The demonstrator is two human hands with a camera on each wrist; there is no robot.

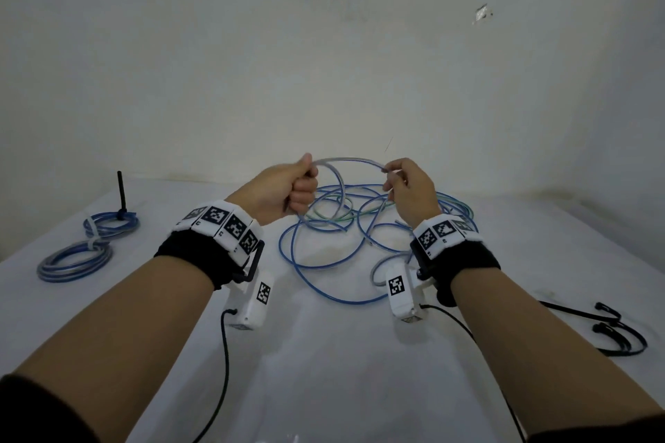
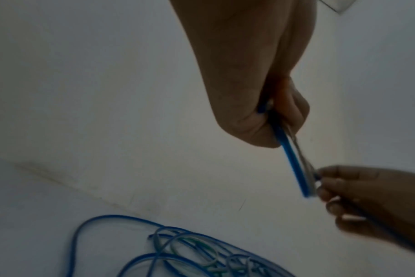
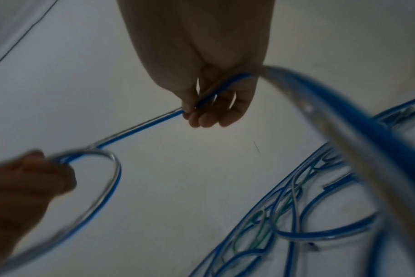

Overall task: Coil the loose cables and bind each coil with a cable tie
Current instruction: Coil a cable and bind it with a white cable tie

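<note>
- The left hand (image 1: pixel 284 189) is closed in a fist round the blue cable (image 1: pixel 345 159); its grip holds the small loop already formed, with the thumb on top.
- In the left wrist view the same cable (image 2: pixel 290 159) leaves the curled fingers (image 2: pixel 294 110) and runs straight to the other hand.
- The right hand (image 1: pixel 410 191) pinches the cable between thumb and fingertips; its grip is nearly closed, the remaining fingers loosely curled below.
- In the right wrist view the cable (image 3: pixel 140 127) passes through the right fingers (image 3: pixel 209 118) and runs to a loop at the left hand (image 3: pixel 31 180).
- Both hands are raised above the tangle of loose cables (image 1: pixel 342 227), blue with some green strands, which lies on the white desk (image 1: pixel 324 352).
- Left of the tangle, well apart from it, lie two bound coils: the far coil (image 1: pixel 111 223) and the near coil (image 1: pixel 73 261), each with a pale tie round it.
- A black cable tie (image 1: pixel 121 191) stands upright at the far coil.
- Right of the tangle, nearer the person, lie spare black cable ties (image 1: pixel 611 331).
- The wristbands (image 1: pixel 223 223) carry black-and-white square code markers; no readable writing or brand shows.
</note>
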